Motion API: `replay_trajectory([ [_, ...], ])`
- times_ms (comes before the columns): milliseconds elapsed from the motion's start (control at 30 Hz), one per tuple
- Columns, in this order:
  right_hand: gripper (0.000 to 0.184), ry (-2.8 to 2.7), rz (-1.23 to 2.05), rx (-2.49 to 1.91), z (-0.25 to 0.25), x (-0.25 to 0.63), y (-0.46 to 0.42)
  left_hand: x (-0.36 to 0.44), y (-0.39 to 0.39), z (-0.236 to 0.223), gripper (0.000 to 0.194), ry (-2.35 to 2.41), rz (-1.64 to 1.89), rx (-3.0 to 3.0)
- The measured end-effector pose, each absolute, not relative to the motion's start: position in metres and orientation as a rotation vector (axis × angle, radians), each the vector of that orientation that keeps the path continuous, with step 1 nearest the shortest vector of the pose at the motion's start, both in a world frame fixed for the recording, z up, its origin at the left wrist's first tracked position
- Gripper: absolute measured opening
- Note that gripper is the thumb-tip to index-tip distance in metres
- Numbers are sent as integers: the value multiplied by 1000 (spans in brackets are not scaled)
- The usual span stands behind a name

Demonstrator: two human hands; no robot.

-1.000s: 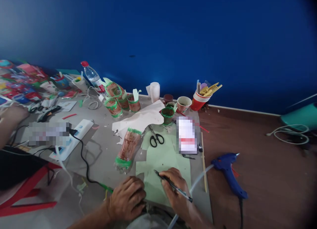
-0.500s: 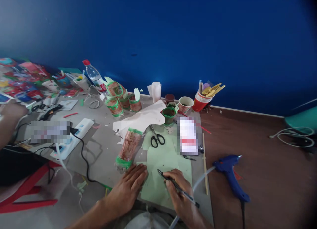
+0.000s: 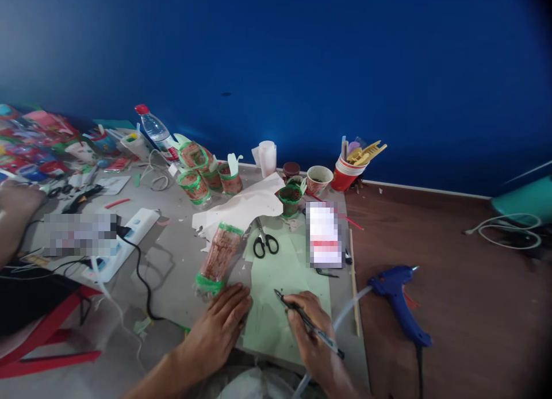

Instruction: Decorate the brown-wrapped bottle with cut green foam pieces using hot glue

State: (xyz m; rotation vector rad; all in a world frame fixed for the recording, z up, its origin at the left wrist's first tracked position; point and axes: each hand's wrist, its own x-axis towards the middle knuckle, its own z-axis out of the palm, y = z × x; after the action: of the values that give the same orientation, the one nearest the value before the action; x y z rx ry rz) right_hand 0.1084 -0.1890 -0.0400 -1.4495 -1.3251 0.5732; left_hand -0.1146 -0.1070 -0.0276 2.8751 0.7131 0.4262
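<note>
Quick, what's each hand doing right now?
Left hand: open, palm down, at the left edge of the green paper.
Right hand: closed, holding a pen.

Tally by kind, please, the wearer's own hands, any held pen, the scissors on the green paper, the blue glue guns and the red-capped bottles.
Own hands, left hand and right hand: 2
Held pen: 1
Scissors on green paper: 1
Blue glue gun: 1
Red-capped bottle: 1
Total: 6

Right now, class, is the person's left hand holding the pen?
No, the pen is gripped by the right hand, while the left hand lies palm down beside the green paper's middle.
</note>
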Motion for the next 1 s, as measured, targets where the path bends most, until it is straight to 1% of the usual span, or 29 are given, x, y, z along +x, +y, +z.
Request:
replay_trajectory([
  [267,18,-1363,531,-1483,-45,108,-188,-113,-116,-16,29,559,502,2788],
  [433,18,-1369,525,-1482,-44,109,-189,-123,-113,-25,32,738,597,2842],
  [533,18,-1380,500,-1470,-44,109,-188,-122,-111,-29,35,725,563,2892],
  [767,23,-1362,509,-1485,-46,109,-190,-117,-108,-36,39,756,341,2889],
  [1000,23,-1405,538,-1463,-46,110,-190,-115,-112,-41,35,931,457,2752],
])
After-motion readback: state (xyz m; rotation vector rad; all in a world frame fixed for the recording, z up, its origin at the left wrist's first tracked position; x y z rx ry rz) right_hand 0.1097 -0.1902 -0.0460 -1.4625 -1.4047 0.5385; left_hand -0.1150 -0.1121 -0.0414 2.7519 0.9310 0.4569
